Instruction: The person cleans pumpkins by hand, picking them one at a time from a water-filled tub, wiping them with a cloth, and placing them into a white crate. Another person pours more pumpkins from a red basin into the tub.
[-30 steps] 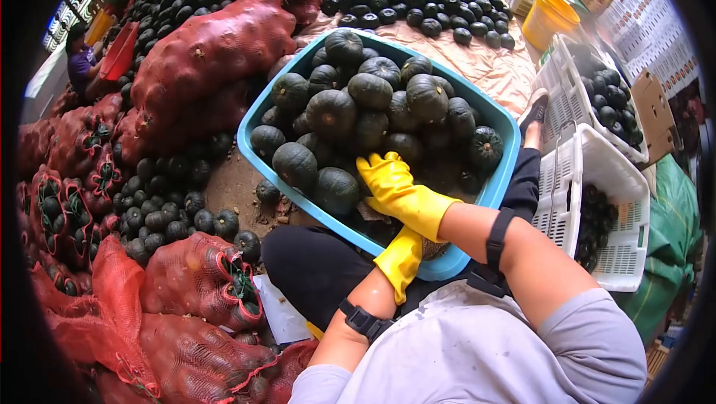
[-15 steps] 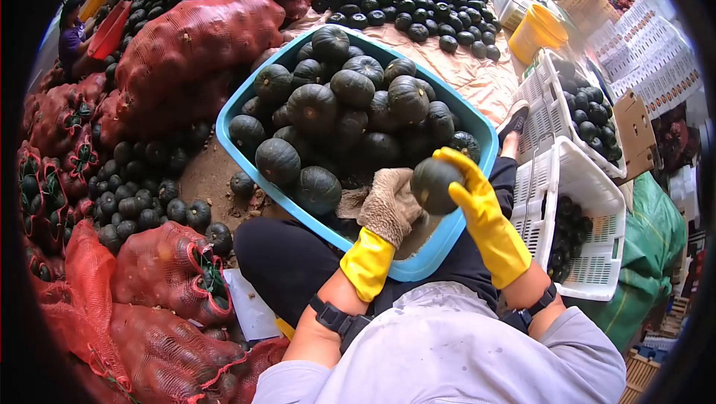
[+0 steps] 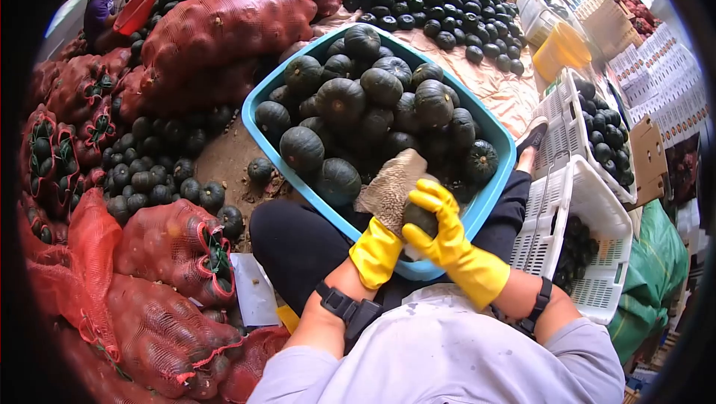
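Observation:
A small dark green pumpkin (image 3: 421,219) is in my right hand (image 3: 440,229), its yellow-gloved fingers curled around the near right side. My left hand (image 3: 378,251), in a yellow glove, has its fingers covered by a beige terry cloth (image 3: 395,188) that presses against the pumpkin's left side. Both hands are above the near edge of a light blue plastic tub (image 3: 501,162). The tub is heaped with dark green pumpkins (image 3: 340,101), some plain and some ribbed.
Red mesh sacks (image 3: 224,24) of pumpkins crowd the left. Loose pumpkins (image 3: 440,1) cover a sheet at the back. White plastic crates (image 3: 608,255) holding dark produce stand on the right, near a yellow bucket (image 3: 561,50). Another person (image 3: 98,13) is at far left.
My right hand has brought the pumpkin left and closer to me, against the cloth on my left hand. The whole view has shifted slightly, so the tub appears further right.

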